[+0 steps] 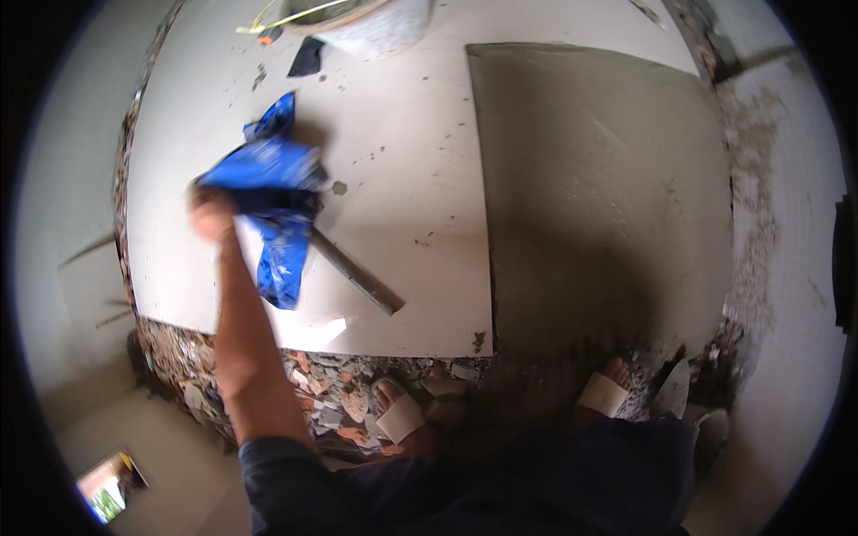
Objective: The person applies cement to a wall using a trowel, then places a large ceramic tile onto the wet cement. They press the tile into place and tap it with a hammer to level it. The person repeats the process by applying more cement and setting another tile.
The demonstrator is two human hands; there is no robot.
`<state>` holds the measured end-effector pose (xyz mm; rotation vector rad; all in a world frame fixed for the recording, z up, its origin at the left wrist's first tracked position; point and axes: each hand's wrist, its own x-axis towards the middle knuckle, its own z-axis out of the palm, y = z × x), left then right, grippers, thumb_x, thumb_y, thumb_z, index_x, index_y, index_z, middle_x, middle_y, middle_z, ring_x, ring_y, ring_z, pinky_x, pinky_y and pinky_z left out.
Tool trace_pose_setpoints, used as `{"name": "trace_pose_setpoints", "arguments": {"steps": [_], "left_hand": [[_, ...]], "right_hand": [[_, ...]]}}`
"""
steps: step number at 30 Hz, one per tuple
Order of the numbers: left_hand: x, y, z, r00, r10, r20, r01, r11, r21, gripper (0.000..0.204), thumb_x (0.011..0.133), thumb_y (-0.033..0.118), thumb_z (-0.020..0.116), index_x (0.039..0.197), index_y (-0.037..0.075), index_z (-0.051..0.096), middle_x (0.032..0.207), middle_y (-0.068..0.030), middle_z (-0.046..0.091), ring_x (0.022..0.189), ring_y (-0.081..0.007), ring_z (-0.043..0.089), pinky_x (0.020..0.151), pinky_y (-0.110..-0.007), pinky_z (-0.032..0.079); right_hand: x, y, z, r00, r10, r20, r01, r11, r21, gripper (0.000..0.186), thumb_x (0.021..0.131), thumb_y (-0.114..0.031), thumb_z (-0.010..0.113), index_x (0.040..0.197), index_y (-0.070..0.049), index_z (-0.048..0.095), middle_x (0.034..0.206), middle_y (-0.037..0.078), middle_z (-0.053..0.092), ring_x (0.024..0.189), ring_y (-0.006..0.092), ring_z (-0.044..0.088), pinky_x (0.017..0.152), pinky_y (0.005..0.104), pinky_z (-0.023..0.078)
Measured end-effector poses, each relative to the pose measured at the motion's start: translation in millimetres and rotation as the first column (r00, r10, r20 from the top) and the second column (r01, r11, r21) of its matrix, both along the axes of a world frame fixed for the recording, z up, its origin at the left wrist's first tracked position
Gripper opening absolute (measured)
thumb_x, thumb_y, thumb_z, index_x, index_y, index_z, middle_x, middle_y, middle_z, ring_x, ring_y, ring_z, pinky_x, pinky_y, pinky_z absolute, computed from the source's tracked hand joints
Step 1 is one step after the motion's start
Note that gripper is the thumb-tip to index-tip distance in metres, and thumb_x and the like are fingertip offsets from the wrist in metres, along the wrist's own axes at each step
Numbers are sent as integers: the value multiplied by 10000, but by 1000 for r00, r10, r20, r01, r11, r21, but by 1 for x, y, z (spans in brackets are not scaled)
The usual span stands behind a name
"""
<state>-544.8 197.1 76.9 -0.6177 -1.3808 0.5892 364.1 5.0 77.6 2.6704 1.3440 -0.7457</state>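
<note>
My left hand (212,217), smeared by motion, is closed at the left edge of a crumpled blue plastic sheet (268,168). The sheet has pale smudges, and one flap hangs down toward the near side. Whether it is a bag or a loose sheet I cannot tell. From under its right side a grey bar (359,275) sticks out across the pale floor tiles (407,295). Part of that bar is hidden by the plastic. My right hand is out of view.
Smooth grey mortar (617,179) covers the floor at the right. A mortar-stained bucket (380,29) stands at the far side, near a black scrap (307,56). Broken rubble (335,393) lies around my sandalled feet (399,413). Walls close in left and right.
</note>
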Motion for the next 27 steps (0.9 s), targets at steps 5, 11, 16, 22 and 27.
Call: {"name": "trace_pose_setpoints", "arguments": {"steps": [5, 11, 16, 22, 27], "left_hand": [[-70, -32, 161, 323, -800, 506, 230, 585, 778, 371, 906, 289, 497, 903, -58, 629, 894, -224, 665, 802, -341, 622, 757, -435, 483], [24, 43, 124, 167, -652, 739, 262, 752, 604, 445, 979, 332, 454, 1095, -76, 586, 1013, -235, 649, 893, -316, 612, 842, -376, 479], [183, 79, -52, -322, -345, 882, 35, 926, 375, 327, 939, 283, 477, 1101, 36, 617, 977, -227, 649, 895, -376, 622, 806, -467, 463], [256, 82, -117, 24, -440, 898, 219, 879, 424, 261, 878, 220, 542, 1111, 116, 596, 1007, -99, 646, 917, -294, 604, 775, -419, 431], [244, 82, -117, 16, -368, 930, 266, 898, 350, 271, 856, 187, 561, 1118, 128, 595, 962, -63, 616, 916, -257, 582, 777, -395, 411]], "right_hand": [[-9, -27, 8, 999, -48, -1, 48, 997, -54, 468, 944, -293, 518, 1190, 85, 397, 1163, 295, 408, 1111, 410, 378, 971, 460, 327], [-39, 1, 48, 1000, 17, -13, -20, 964, -265, 573, 942, -311, 517, 1298, 107, 354, 1298, 336, 373, 1246, 460, 336, 1053, 469, 291], [-92, 174, 65, 776, 602, -187, -592, 798, 116, 393, 879, -205, 602, 1164, 24, 459, 964, 243, 609, 822, 451, 613, 690, 509, 485], [-265, 398, 42, 557, 827, 72, -827, 545, 138, 364, 919, -253, 536, 1198, -25, 486, 959, 261, 627, 883, 433, 610, 766, 503, 488], [-351, 447, 30, 515, 838, 178, -857, 507, 92, 319, 923, -227, 519, 1176, -33, 539, 1054, 190, 641, 1003, 358, 609, 862, 462, 489]]}}
